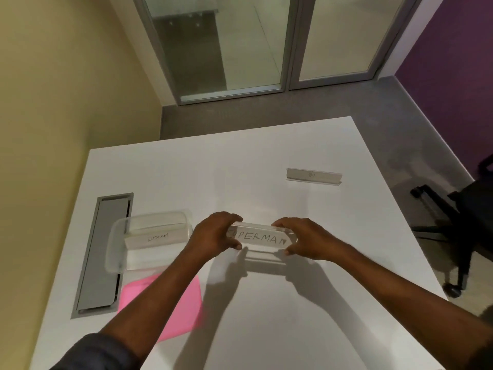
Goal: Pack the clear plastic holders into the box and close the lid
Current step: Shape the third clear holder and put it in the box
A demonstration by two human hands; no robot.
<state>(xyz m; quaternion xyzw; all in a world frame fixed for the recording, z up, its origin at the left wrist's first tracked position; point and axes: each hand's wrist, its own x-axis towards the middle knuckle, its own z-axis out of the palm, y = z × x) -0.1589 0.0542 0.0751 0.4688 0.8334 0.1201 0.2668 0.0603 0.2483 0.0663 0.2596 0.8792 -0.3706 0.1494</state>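
The person's left hand (213, 233) and right hand (301, 240) together hold a clear plastic holder with a white card lettered "SUPERMAN" (262, 239), one hand at each end. Each grip is closed on it, the fingers curled over the top edge and the thumb pressed against the lower front edge, and the holder casts a shadow on the white desk (266, 161) just below it; whether it touches the surface cannot be told. Just to the left of the left hand sits a clear rectangular plastic box (117, 249), open on top, and inside it stands another clear plastic holder with a card reading "ELEPHANT" (157, 237). A flat pink sheet (170, 313) lies on the desk near the box's near side, partly crossed by the left forearm. A long grey metal cable hatch (104, 252) is set into the desk on the box's left side, its edge under the box. Well apart from the hands, toward the far right of the desk, a third clear plastic holder with a small marked card (313, 176) stands alone. A black office chair (464, 222) is beside the desk's right edge.
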